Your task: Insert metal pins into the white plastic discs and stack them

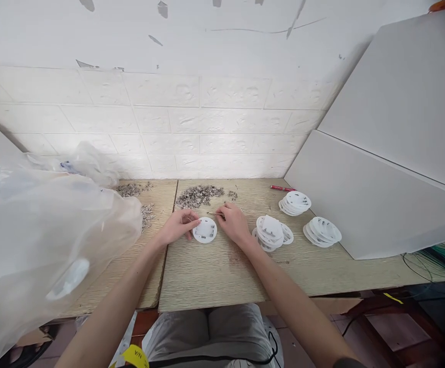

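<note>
A round white plastic disc (204, 230) with small slots lies flat on the wooden table (215, 271). My left hand (178, 225) rests at the disc's left edge, its fingers curled against the rim. My right hand (233, 222) sits just right of the disc with fingers pinched on a small thin metal piece (212, 213) that points left above the disc. A pile of small metal clips (198, 195) lies just beyond both hands.
Three stacks of white discs (271, 232) (295, 203) (322, 231) lie to the right. A red pen (283, 188) lies at the back. A large clear plastic bag (34, 230) fills the left. More metal clips (132, 190) lie back left. White boards (379, 204) lean at the right.
</note>
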`<action>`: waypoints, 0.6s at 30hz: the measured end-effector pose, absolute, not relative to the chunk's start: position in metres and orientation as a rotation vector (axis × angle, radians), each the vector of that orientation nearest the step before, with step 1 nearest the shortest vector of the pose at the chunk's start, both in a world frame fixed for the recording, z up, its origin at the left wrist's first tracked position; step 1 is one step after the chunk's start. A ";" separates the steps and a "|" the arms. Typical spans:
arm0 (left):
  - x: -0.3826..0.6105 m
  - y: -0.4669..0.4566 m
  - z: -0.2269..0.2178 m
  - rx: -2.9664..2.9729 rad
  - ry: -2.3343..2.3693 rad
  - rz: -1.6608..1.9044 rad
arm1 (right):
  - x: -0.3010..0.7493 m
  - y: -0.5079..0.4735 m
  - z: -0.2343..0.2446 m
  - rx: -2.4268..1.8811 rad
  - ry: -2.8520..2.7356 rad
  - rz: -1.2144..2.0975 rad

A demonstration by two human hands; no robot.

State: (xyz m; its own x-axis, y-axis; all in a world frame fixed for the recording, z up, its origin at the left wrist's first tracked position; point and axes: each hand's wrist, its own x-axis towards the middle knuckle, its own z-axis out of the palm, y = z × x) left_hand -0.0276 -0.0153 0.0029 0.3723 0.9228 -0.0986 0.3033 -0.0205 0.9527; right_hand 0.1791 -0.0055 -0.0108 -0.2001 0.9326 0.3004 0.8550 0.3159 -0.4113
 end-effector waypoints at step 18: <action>-0.030 -0.014 0.003 1.684 1.257 0.724 | 0.181 -0.008 -0.009 -1.521 -2.094 0.264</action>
State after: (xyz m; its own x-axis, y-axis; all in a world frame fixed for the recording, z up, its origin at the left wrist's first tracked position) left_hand -0.0297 -0.0141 0.0032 0.3158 0.9473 -0.0533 0.4290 -0.0925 0.8985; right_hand 0.1812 -0.0075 -0.0092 -0.2223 0.9264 0.3040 0.8221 0.3457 -0.4523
